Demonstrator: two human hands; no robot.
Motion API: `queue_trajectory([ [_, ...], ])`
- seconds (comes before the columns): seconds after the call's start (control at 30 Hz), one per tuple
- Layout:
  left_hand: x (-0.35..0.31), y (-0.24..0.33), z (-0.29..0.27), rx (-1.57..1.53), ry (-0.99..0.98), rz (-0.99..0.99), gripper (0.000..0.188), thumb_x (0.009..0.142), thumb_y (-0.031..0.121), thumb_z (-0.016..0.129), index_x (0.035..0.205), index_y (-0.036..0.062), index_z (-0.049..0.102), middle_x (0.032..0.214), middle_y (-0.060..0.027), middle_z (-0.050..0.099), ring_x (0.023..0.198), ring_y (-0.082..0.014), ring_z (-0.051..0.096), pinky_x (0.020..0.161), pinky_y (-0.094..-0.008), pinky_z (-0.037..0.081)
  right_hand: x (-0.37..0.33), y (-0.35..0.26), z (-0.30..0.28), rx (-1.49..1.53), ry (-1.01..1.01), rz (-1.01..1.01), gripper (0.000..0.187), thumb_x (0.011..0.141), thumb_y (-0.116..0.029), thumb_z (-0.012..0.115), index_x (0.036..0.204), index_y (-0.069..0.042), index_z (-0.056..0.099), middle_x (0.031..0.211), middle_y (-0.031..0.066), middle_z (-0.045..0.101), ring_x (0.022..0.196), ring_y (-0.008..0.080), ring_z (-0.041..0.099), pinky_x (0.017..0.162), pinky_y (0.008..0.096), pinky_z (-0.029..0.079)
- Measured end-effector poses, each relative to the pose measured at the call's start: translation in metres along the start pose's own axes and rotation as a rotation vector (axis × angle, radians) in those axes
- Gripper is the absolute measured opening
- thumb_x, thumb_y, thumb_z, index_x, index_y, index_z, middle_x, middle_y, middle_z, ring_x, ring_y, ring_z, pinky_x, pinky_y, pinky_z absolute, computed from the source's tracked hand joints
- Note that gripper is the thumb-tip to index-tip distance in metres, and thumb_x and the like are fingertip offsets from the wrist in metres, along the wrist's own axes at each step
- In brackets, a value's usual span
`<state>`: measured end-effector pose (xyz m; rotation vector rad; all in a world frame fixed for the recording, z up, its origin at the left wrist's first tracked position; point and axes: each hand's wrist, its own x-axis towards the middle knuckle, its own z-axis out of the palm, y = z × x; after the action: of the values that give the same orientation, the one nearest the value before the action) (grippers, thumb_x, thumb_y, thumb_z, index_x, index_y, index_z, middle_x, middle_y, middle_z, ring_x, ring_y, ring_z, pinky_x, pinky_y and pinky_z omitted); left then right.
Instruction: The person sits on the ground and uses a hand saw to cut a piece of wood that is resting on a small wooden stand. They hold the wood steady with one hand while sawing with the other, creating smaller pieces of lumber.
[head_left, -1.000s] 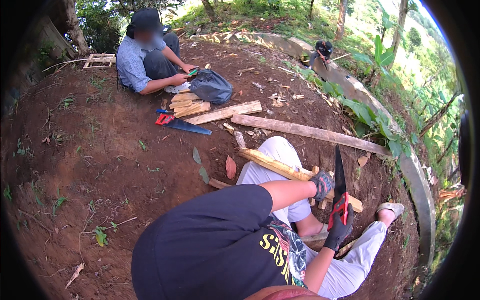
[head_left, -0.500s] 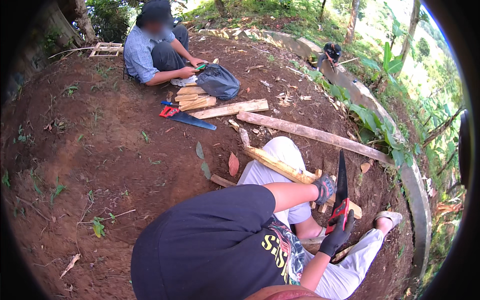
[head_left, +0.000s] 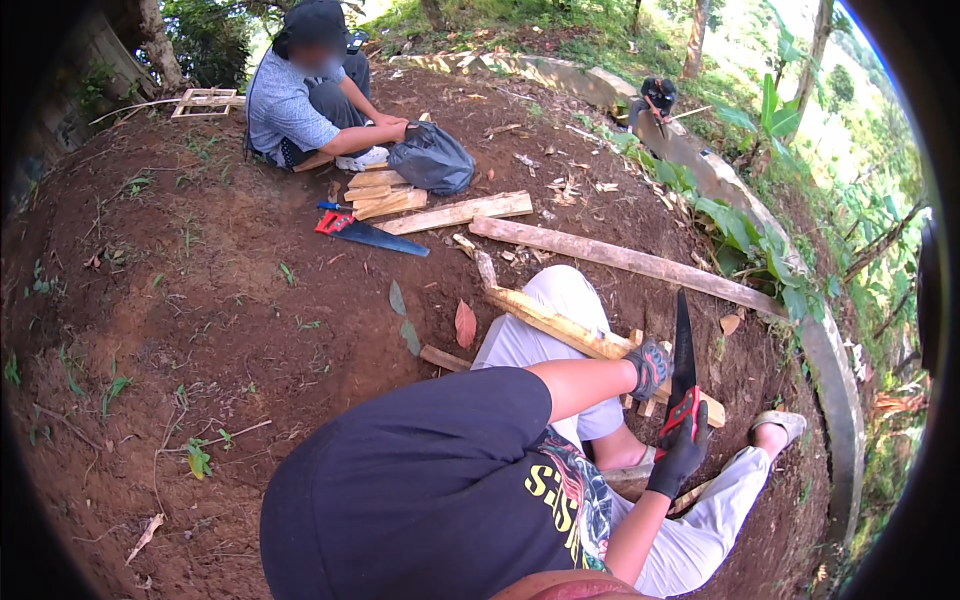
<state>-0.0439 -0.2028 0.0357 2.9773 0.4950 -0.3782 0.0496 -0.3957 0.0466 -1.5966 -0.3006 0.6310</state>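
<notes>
Gloved fingers (head_left: 690, 425) of the right hand (head_left: 682, 455) wrap tight around the red grip of a hand saw (head_left: 683, 365), whose dark blade stands nearly upright, tip pointing away from the person. Just to its left, the gloved left hand (head_left: 650, 365) presses down on a pale wooden plank (head_left: 560, 325), fingers apparently curled over its edge, though the glove and the angle make the exact hold hard to read. The plank lies slanted across the person's lap, resting on light trousers, with the saw blade meeting it near its lower end. A sandalled foot (head_left: 780, 425) stretches out on the bare red-brown earth to the right. Further out, a long weathered board (head_left: 620, 258) lies on the ground beyond the knees, a shorter plank (head_left: 455, 213) beside it. A second saw (head_left: 368, 232) with a red and blue handle rests on the soil near a small stack of cut wood (head_left: 380, 195) and a dark grey bag (head_left: 432, 160). A second person in a grey shirt (head_left: 285, 105) sits behind that stack. A curved concrete kerb (head_left: 800, 330) and green foliage edge the slope on the right.
</notes>
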Motion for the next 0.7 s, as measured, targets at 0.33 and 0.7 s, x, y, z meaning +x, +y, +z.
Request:
queue_trajectory([
  [0.33, -0.001, -0.002, -0.011, -0.059, -0.053, -0.026, 0.060, 0.075, 0.035, 0.081, 0.128, 0.0098, 0.073, 0.116, -0.0106, 0.077, 0.113, -0.0287, 0.074, 0.092, -0.0438, 0.056, 0.005, 0.022, -0.010, -0.110, -0.005, -0.050, 0.049, 0.104, -0.011, 0.064, 0.153, -0.008, 0.060, 0.076, -0.0028, 0.058, 0.053, 0.0057, 0.042, 0.047, 0.0263, 0.037],
  [0.7, -0.002, -0.006, -0.014, -0.086, -0.052, -0.040, 0.055, 0.074, 0.035, 0.079, 0.125, 0.0129, 0.076, 0.117, -0.0093, 0.079, 0.113, -0.0274, 0.074, 0.093, -0.0433, 0.056, -0.110, -0.089, -0.059, -0.395, -0.094, -0.012, 0.052, 0.102, -0.008, 0.058, 0.154, 0.001, 0.056, 0.151, 0.0153, 0.062, 0.136, 0.0229, 0.059, 0.116, 0.0347, 0.041],
])
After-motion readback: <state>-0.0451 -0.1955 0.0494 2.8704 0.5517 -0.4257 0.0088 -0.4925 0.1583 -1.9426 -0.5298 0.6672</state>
